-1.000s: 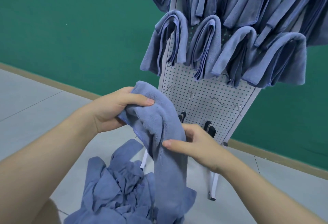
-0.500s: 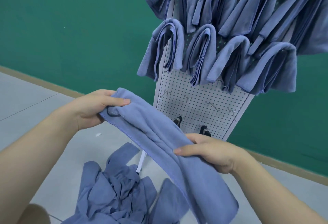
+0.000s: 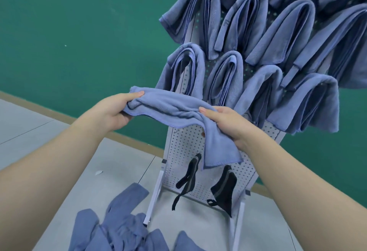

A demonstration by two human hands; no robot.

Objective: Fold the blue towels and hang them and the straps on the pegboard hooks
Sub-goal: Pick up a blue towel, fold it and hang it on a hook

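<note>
My left hand grips one end of a folded blue towel, fingers curled over the top; my right hand pinches it near the middle, and its free end droops in front of the white pegboard. The towel hides the hooks behind it, so I cannot tell whether it touches one. The hung towels cover most of the upper board and run off the top and right edges. Two black straps hang low on the board. The pile of loose towels is cut off at the bottom edge. The board's white frame stands on a grey floor, near a green wall with a tan skirting strip.
</note>
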